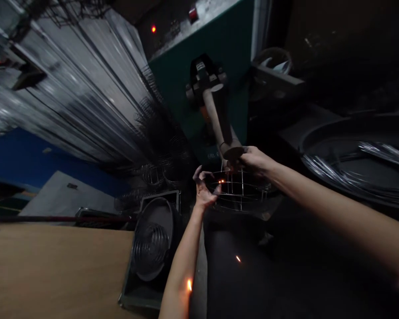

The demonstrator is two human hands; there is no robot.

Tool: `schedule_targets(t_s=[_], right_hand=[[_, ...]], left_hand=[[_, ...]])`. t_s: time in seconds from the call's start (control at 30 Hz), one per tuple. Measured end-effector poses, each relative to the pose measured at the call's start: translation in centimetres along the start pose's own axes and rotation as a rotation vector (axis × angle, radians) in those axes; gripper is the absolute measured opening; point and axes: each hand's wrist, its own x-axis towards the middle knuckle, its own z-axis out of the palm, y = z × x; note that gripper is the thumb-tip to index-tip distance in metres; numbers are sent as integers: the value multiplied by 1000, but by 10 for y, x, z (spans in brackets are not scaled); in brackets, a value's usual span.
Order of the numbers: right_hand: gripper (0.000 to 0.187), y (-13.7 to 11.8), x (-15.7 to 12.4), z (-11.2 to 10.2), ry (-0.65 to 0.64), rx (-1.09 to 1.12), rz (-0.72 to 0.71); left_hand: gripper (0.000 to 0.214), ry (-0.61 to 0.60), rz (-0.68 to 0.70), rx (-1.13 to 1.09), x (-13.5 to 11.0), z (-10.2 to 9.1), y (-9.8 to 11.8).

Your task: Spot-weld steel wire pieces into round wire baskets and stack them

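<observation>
A round wire frame (242,188) of thin rings and upright wires sits under the lower end of a thick metal arm (216,117), part of a green spot-welding machine (173,75). My left hand (205,189) is at the frame's left side, fingers curved and apart, thumb close to the wire; whether it touches is unclear. Orange sparks glow between thumb and frame, and others fly lower down. My right hand (255,160) is closed beside the arm's tip, above the frame's rear. Its fingertips are partly hidden and what they pinch cannot be made out.
Left of my forearm, a dark round tub (153,239) holds wire rings. A large basin (352,128) with bundles of shiny wire stands right. Stacked wire coils (153,175) lie behind my left hand. A tan board (53,270) fills the lower left; a red light (153,29) glows above.
</observation>
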Motion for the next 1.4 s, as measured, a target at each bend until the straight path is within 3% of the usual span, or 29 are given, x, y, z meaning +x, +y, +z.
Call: schedule_targets(t_s=[0.17,0.27,0.4,0.5,0.57,0.63,0.7,0.77,0.83,0.9,0.97,1.07,1.17,1.27,1.4], right_hand=[[13,-24,6,-11,104,-41,64],[12,-30,-8,-28,108,-211,86],[32,-23,-64,-70,154,-866,16],[35,-21,-124,-102,36,-1370,-106],[33,-25,-159,-117,-66,-1493,-202],[35,-29,-182,-126,-84,-1497,-329],[37,-28,-188,-131,-60,-1463,-445],[38,-18,-176,-132,-63,-1440,-513],[38,0,-148,-130,-82,-1426,-513],[38,24,-113,-125,-97,-1407,-434],[36,48,-78,-115,-118,-1383,-308],[32,70,-43,-93,-177,-1349,-220],[36,68,-33,-70,-178,-1349,-351],[46,56,-34,-57,-196,-1403,-441],[65,52,-34,-64,-275,-1495,-347]], left_hand=[[80,-42,231,110,-2,-5,-4],[78,-129,316,250,-25,1,8],[55,-442,587,433,-82,23,60],[48,-466,735,325,-110,24,107],[52,-321,589,186,-108,14,123],[57,-158,257,118,-97,4,127],[58,-96,-82,58,-88,-4,128],[51,-61,-309,-38,-86,-8,137],[46,20,-452,-143,-92,-4,154],[42,56,-608,-276,-98,11,175],[43,12,-766,-501,-98,34,190],[44,-9,-878,-801,-88,70,195],[46,-8,-881,-858,-76,85,183],[47,-96,-888,-834,-65,70,168],[45,-281,-924,-797,-42,28,149]])
